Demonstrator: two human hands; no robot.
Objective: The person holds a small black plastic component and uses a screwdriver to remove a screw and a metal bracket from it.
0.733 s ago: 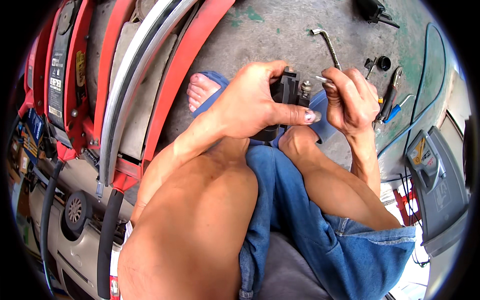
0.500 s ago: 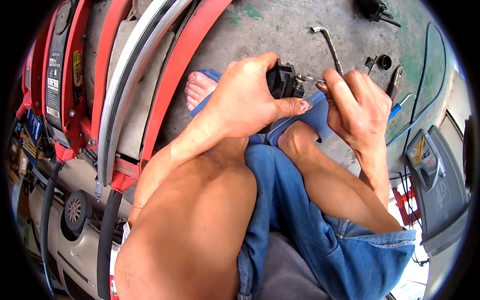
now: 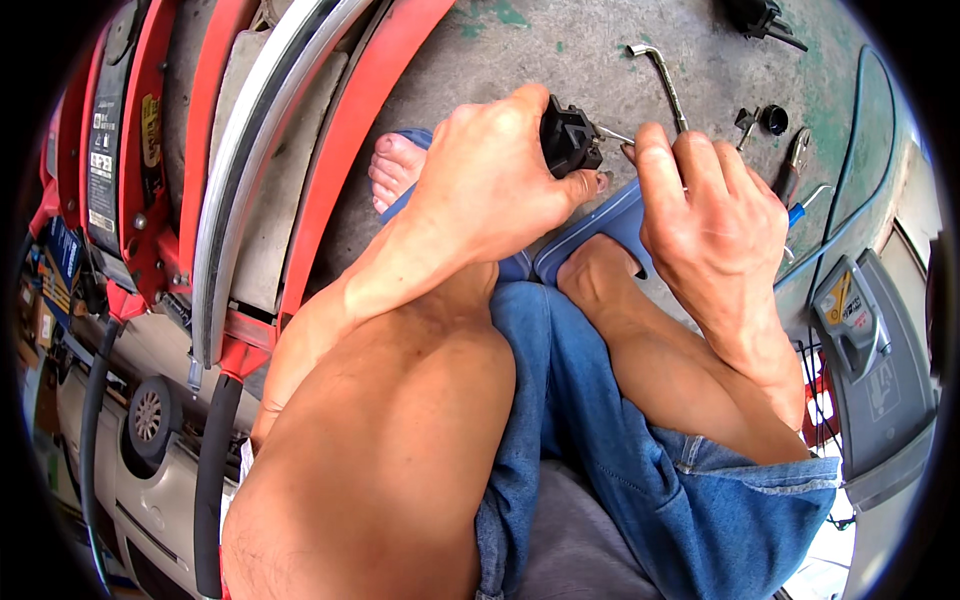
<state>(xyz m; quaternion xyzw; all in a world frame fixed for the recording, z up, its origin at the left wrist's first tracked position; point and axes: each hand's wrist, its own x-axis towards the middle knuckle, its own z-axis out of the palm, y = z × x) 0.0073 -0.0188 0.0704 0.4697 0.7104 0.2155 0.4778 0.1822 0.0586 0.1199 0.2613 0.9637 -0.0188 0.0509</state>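
My left hand [image 3: 490, 185] is wrapped round a black plastic housing [image 3: 570, 142], its thumb along the lower side. From the right, my right hand [image 3: 712, 215] closes on a thin metal tool [image 3: 614, 134], whose tip meets the right-hand side of the housing. The fingers cover most of this tool, so its exact kind does not show. Both hands are held above my feet in blue sandals [image 3: 600, 222], between and just beyond my knees.
On the concrete floor lie an L-shaped socket wrench [image 3: 664, 85], a black ring-like cap [image 3: 774, 120], pliers [image 3: 795, 162], a blue-handled tool [image 3: 797, 214] and another black part [image 3: 760, 20]. A blue hose [image 3: 848, 150] curves at right. Red metal equipment [image 3: 345, 165] stands close at left.
My right hand has turned and its fingers have spread downward over the tool. The housing has tilted and shifted slightly up in my left hand.
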